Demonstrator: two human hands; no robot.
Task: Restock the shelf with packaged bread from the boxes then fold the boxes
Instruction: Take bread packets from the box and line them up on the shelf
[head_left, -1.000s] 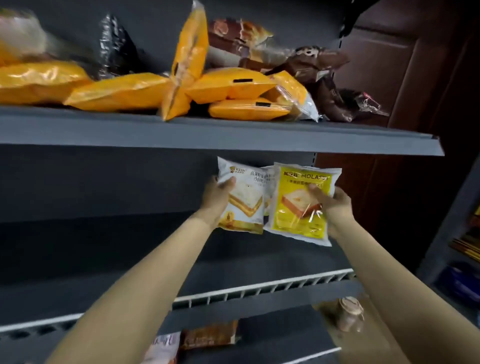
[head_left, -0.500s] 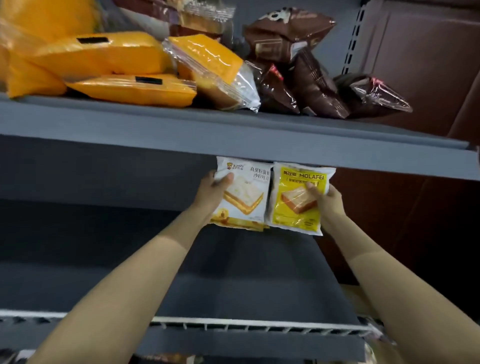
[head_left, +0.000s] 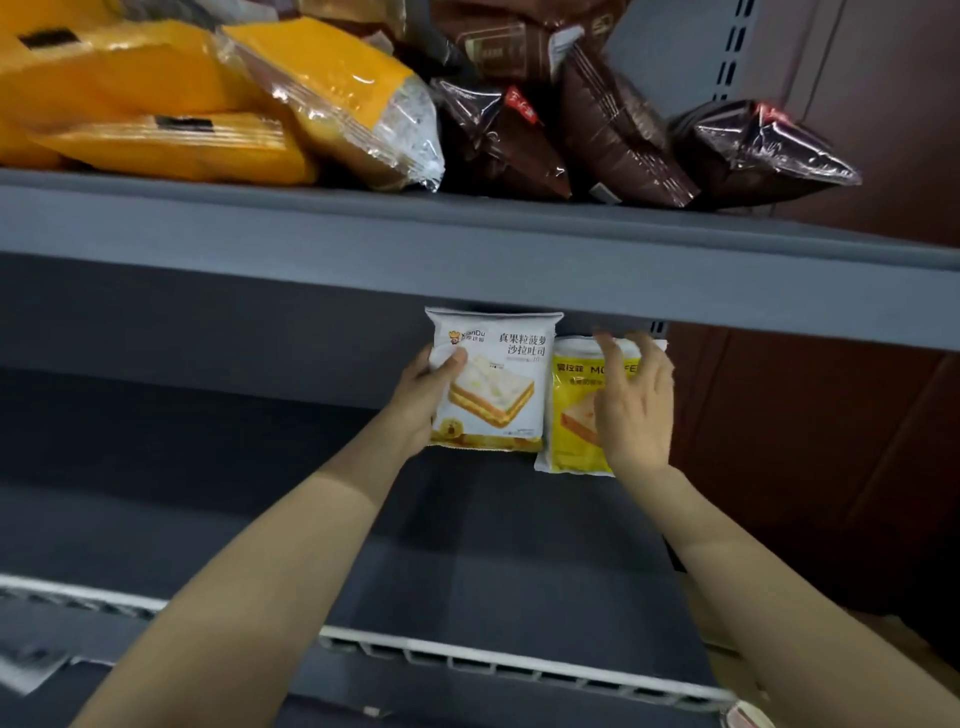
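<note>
Left hand (head_left: 423, 397) grips the white pack (head_left: 493, 382), thumb on its front. Right hand (head_left: 636, 400), fingers (head_left: 605, 345) spread wide, covers the yellow pack (head_left: 574, 415) just beside.

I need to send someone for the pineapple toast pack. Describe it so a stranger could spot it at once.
Look beneath the grey upper shelf loaded with orange and brown bread bags. On the shelf below, at the back, the left hand holds a white bread packet upright beside a yellow bread packet. It alone is white, picturing a layered cream sandwich.
</note>
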